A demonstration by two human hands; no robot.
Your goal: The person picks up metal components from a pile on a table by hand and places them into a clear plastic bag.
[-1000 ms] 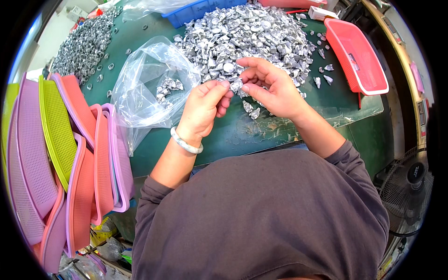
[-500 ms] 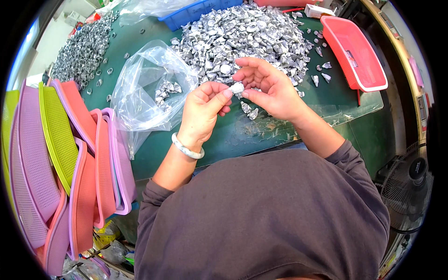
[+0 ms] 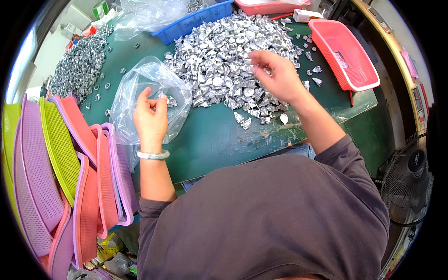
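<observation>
My spread left hand (image 3: 150,120) is hovering by ten o'clock's few bagged pieces (image 3: 171,101), my right hand (image 3: 281,78), hold unclear, over twelve's large heap (image 3: 219,51).

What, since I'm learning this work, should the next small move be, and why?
Probably pinch something from the pile of silver pieces with the right hand: its fingers are over that pile, while the left hand is off at the clear bag.
</observation>
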